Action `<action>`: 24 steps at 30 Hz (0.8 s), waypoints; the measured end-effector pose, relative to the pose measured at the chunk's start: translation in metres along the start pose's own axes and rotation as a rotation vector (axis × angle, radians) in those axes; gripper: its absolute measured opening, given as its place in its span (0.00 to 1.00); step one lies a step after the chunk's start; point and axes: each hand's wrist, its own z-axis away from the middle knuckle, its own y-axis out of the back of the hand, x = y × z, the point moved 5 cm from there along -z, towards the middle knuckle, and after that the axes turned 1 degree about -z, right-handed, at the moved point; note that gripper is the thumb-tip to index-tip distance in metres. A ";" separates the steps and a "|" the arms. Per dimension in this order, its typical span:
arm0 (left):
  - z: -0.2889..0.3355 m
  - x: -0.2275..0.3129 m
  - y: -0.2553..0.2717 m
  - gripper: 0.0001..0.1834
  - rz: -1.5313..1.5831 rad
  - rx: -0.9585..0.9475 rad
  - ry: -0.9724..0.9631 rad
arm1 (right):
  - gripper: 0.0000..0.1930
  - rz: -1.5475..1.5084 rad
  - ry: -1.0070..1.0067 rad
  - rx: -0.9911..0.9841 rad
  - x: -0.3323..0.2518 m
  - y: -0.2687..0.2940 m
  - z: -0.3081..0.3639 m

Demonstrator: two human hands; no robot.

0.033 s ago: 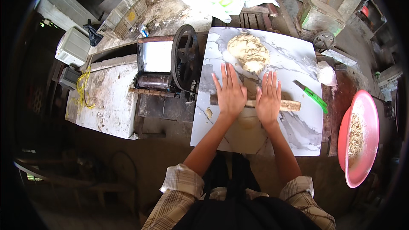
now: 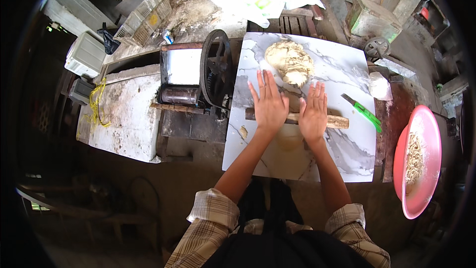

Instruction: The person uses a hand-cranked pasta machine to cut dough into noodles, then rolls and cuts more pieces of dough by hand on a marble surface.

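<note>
1. Hardly anything has changed: the left hand (image 2: 270,109) reaches just a tiny bit farther forward, and the wooden stick (image 2: 338,121) looks to be in nearly the same place.
2. So I think the work is at the same step, with the stick being pushed or rolled.
3. The stick lies sideways on the shiny counter (image 2: 342,64), under both hands.
4. The left hand and the right hand (image 2: 313,116) are flat, fingers stretched out, not pinching anything.
5. I can't tell if dough is under the stick.
6. A lumpy pile of dough (image 2: 289,59) sits just past the fingertips.
7. A green-handled knife (image 2: 367,113) lies near the stick's right end.
</note>
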 end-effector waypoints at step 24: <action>0.025 -0.006 0.017 0.16 0.261 -0.267 -0.361 | 0.10 -0.394 0.068 -0.334 0.044 0.040 0.013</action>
